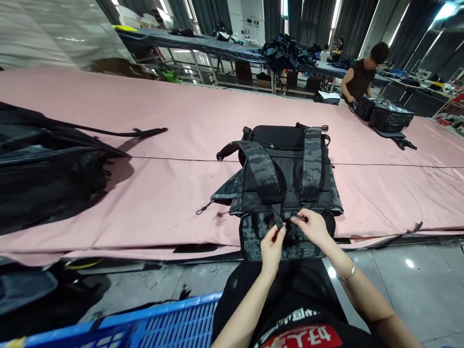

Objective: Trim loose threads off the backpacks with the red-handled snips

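Note:
A dark camouflage backpack (290, 169) lies on the pink-covered table with its two padded shoulder straps facing up. Its camouflage bottom flap (253, 244) hangs over the near table edge towards me. At the lower end of the left shoulder strap, my left hand (272, 246) pinches a black webbing strap (277, 213). Close beside it on the right, my right hand (311, 226) is closed in a pinch over the flap. What sits between the right fingertips is too small and dark to make out.
Another black bag (50, 179) lies at the left of the pink table cover (174, 203), its strap stretched rightward. A blue plastic basket (174, 321) stands below on my left. Across the table at far right, a person (358, 79) handles a black bag (389, 116).

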A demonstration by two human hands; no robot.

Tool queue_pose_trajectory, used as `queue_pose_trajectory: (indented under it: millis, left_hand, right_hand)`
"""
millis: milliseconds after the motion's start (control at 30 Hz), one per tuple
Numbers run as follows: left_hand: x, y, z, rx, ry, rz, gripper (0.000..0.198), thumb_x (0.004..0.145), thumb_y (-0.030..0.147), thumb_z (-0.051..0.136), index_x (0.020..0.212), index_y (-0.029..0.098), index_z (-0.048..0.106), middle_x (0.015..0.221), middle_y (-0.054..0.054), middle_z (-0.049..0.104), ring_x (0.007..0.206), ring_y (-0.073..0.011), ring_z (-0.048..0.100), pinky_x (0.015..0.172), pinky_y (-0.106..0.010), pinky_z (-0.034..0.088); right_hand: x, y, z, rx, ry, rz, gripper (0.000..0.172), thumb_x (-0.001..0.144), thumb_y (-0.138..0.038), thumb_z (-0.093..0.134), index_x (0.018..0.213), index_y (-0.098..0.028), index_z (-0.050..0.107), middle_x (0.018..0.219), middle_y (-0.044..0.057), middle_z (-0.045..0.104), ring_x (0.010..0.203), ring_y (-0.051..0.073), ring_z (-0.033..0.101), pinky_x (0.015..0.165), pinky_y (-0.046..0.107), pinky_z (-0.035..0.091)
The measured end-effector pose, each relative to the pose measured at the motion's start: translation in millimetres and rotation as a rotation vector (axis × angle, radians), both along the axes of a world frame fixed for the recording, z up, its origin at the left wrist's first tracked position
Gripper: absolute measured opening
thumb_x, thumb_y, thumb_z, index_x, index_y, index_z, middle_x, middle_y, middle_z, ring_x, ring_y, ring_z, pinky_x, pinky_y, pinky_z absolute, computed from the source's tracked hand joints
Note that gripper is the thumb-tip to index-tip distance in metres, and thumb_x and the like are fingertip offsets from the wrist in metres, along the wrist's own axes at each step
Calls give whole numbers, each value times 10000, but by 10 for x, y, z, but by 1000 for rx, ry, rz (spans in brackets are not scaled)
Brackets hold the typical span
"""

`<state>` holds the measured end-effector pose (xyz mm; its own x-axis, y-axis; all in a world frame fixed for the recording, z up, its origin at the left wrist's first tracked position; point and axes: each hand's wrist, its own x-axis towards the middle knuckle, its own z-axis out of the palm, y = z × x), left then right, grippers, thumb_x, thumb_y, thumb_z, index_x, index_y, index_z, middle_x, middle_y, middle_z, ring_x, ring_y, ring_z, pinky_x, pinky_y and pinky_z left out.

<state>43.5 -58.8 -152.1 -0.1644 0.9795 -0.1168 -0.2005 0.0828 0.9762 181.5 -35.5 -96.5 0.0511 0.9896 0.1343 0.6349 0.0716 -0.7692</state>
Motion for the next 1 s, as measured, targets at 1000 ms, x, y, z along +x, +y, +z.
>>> queue_pose_trajectory:
  millis: [1000]
  left_hand:
    - [65,2,-33,-80,-31,54,381,669,517,635,816,172,562,518,78,363,428,-65,335,415,-192,274]
  right_hand:
    - [-109,59,165,119,-264,136,110,762,-166,626,833,-219,562,839,-2,619,828,170,558,740,271,405]
